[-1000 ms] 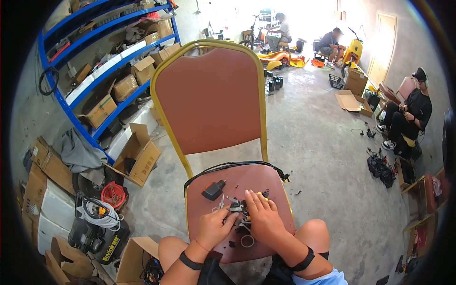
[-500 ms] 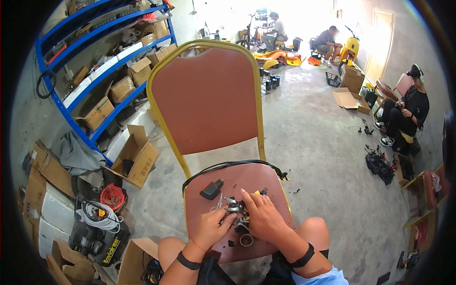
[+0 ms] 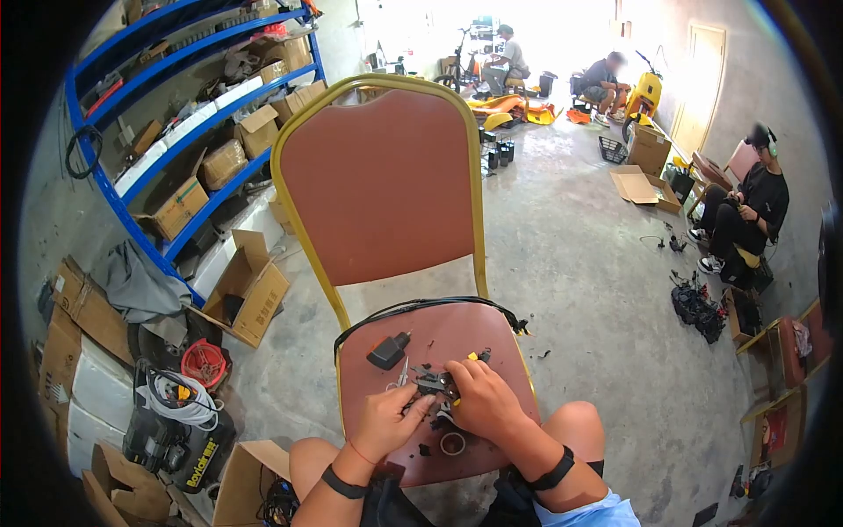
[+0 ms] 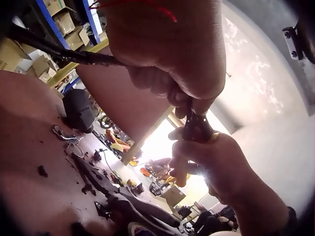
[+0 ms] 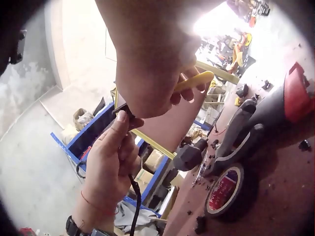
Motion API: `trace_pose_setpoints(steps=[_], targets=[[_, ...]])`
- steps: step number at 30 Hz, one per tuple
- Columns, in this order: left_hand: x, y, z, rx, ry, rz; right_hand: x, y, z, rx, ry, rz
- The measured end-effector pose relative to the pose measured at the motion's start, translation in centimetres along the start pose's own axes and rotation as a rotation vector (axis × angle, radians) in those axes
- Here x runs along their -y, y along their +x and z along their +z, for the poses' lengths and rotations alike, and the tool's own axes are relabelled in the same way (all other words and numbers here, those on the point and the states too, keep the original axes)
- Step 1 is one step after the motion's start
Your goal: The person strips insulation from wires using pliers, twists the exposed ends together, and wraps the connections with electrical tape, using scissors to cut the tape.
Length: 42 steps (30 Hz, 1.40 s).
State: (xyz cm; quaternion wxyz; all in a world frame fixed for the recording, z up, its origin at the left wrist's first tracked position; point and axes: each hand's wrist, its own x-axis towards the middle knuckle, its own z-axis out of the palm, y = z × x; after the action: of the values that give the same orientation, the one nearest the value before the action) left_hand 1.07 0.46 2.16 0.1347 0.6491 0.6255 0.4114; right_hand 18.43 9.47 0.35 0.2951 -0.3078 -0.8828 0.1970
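Observation:
My left hand (image 3: 392, 417) pinches a small dark piece (image 4: 197, 129) between thumb and fingers, over the chair seat. A black cable (image 5: 136, 196) runs out of that hand. My right hand (image 3: 486, 400) meets it at the same piece, fingers curled round a flat yellow handle (image 5: 194, 82); its working end is hidden. Below the hands on the seat lie pliers (image 5: 236, 135) with black and red grips and a roll of PVC tape (image 5: 224, 192). A black block (image 3: 388, 351) with a narrow neck and small scissors (image 3: 402, 373) lie further left.
The red-brown chair (image 3: 382, 184) stands in front of me, a bundle of black cable (image 3: 430, 304) along the back of its seat. Black scraps lie scattered on the seat. Open cartons (image 3: 250, 290) and a blue shelf (image 3: 189, 233) are at left. A seated person (image 3: 755, 198) is at right.
My right hand's fingers have drawn in from stretched out to more curled. The dark piece between the hands has turned slightly. The left hand has hardly moved.

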Motion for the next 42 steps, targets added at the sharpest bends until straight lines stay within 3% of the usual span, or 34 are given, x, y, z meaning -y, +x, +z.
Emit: trace_pose_setpoints(steps=[22,31,37,40,42], targets=[[0.6,-0.2,-1.0,0.109,0.020,-0.102,-0.5,-1.1,2.8,0.183,0.031,0.245],[1.6,-1.0,-1.6,0.124,-0.003,-0.057,0.2,-1.2,1.9,0.118,0.128,0.128],[1.0,-0.7,-2.2,0.213,0.039,-0.052,0.4,-0.4,-0.6,0.431,0.403,0.275],[1.1,-0.7,-2.0,0.232,0.038,-0.048,0.2,-0.3,-1.1,0.509,0.430,0.301],[1.2,-0.7,-1.8,0.232,0.044,-0.040,0.0,-0.8,-0.6,0.424,0.370,0.231]])
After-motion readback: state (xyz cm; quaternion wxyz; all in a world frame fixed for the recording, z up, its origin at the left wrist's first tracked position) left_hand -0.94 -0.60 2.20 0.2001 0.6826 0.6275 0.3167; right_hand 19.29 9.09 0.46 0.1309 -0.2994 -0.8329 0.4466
